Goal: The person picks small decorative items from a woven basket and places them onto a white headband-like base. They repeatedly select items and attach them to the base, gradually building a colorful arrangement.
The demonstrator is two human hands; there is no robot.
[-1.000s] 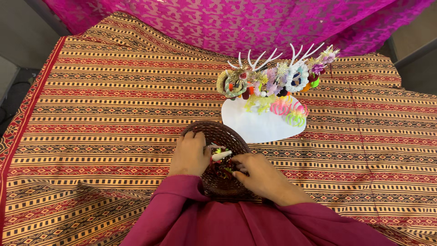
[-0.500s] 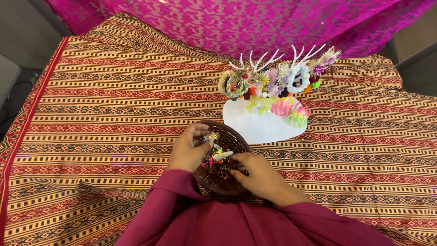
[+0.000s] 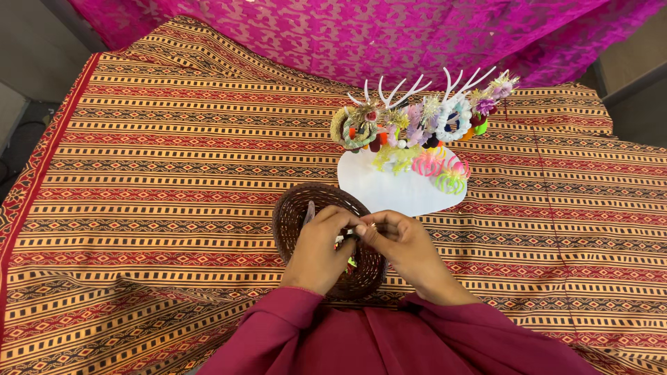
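A brown woven basket (image 3: 290, 212) sits on the striped cloth in front of me. Both hands meet above its right half. My left hand (image 3: 321, 250) and my right hand (image 3: 411, 255) pinch one small hair accessory (image 3: 359, 232) between their fingertips; the fingers hide most of it. Bits of green and red show in the basket under the hands. Just beyond the basket is a white antler-shaped stand (image 3: 406, 90) on a flat white base (image 3: 389, 193), hung with several colourful hair ties and scrunchies (image 3: 431, 128).
A red, orange and black striped cloth (image 3: 153, 180) covers the whole surface and wrinkles at the near left. A magenta patterned fabric (image 3: 361, 35) hangs behind. The cloth's edges drop off at the far left and far right.
Both hands have lifted out of the basket and come together over its right side, pinching a small item. The left hand moved right toward the right hand.
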